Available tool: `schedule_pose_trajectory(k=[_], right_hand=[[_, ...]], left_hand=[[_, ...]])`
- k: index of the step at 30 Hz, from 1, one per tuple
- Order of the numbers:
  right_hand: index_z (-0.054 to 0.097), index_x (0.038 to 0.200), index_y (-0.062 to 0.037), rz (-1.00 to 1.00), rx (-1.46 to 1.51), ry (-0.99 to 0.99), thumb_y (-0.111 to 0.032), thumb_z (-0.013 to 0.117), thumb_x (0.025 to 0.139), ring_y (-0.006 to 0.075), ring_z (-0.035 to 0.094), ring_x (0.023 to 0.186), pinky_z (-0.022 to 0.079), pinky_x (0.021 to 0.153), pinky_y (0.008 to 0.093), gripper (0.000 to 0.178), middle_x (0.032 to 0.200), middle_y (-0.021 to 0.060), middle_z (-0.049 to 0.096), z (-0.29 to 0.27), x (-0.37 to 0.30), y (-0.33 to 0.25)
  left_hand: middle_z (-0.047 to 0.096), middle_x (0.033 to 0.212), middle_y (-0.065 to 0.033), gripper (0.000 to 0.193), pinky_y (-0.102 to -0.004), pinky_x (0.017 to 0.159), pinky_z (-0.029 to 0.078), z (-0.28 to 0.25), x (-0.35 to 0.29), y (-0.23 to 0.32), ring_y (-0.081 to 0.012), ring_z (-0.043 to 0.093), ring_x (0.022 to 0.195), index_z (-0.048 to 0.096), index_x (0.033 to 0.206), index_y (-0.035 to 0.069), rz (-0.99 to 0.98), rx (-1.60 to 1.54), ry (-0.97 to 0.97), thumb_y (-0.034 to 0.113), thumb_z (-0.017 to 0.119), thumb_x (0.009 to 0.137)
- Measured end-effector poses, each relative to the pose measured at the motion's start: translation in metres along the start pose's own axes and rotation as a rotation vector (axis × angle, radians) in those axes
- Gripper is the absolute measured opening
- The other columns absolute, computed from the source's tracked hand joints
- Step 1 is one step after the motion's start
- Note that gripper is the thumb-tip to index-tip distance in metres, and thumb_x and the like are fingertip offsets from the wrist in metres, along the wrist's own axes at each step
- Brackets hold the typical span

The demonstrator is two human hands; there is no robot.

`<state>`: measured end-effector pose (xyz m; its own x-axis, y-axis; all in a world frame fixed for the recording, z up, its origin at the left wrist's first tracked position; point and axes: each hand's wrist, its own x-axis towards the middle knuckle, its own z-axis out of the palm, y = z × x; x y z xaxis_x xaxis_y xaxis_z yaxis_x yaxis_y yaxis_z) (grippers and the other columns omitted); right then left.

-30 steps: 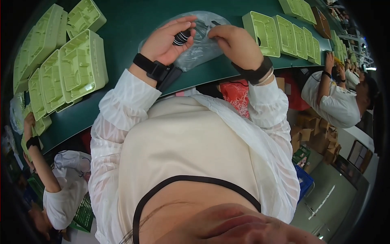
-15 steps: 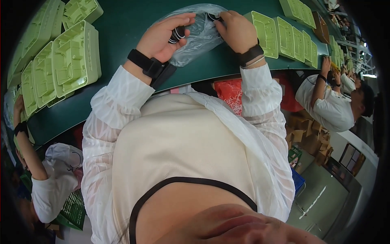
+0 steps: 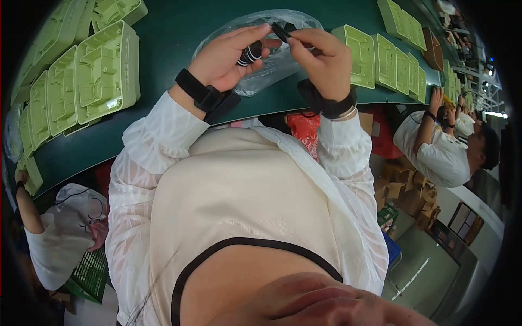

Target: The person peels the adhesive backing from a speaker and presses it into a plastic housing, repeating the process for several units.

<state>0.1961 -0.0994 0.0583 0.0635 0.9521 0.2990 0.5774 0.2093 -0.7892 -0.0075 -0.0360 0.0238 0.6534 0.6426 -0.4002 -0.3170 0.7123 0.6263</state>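
My left hand [image 3: 222, 61] is curled around a few black round pieces with pale rims [image 3: 250, 54], stacked in the palm. Between the thumb and fingers of my right hand [image 3: 327, 58] is a thin black piece [image 3: 281, 32]. Its far end meets the tip of my left thumb. Both hands are over a clear plastic bag [image 3: 258, 86] lying on the green table [image 3: 168, 32]. Some dark pieces [image 3: 291, 26] show at the bag, partly behind my right fingers; their kind I cannot make out.
Light green compartmented trays [image 3: 106, 73] stand in rows on the left, and more green trays [image 3: 359, 57] line the right. A brown box [image 3: 432, 49] is beyond them. One co-worker [image 3: 435, 146] sits at right; another's arm [image 3: 30, 212] touches a tray at left.
My right hand has drawn back from the bag toward me, bringing the thin black piece to my left fingertips. At left, the co-worker's hand has moved nearer along with a green tray.
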Motion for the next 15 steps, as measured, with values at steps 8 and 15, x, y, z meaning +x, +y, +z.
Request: schedule_pose_trajectory(k=[8,15], right_hand=[[0.074,0.102,0.0014,-0.033,0.227,-0.046,0.001,0.071,0.091,0.0144,0.068,0.082,0.051,0.069,0.0224,0.011,0.107,0.008,0.074,0.018,-0.006,-0.008],[0.065,0.115,0.0036,0.354,0.61,-0.012,0.005,0.066,0.094,0.0165,0.071,0.093,0.055,0.076,0.0242,0.021,0.115,0.0123,0.071,0.014,-0.009,-0.014]], left_hand=[[0.069,0.107,-0.0029,0.027,-0.0259,0.072,0.053,-0.006,-0.006,-0.004,-0.0122,0.064,0.092,0.069,0.12,0.008,0.006,-0.162,-0.082,0.027,0.071,0.101],[0.068,0.107,-0.0007,0.026,-0.0249,0.071,0.053,-0.004,-0.024,0.004,-0.0121,0.063,0.094,0.069,0.122,0.009,-0.007,-0.116,-0.038,0.024,0.071,0.1]])
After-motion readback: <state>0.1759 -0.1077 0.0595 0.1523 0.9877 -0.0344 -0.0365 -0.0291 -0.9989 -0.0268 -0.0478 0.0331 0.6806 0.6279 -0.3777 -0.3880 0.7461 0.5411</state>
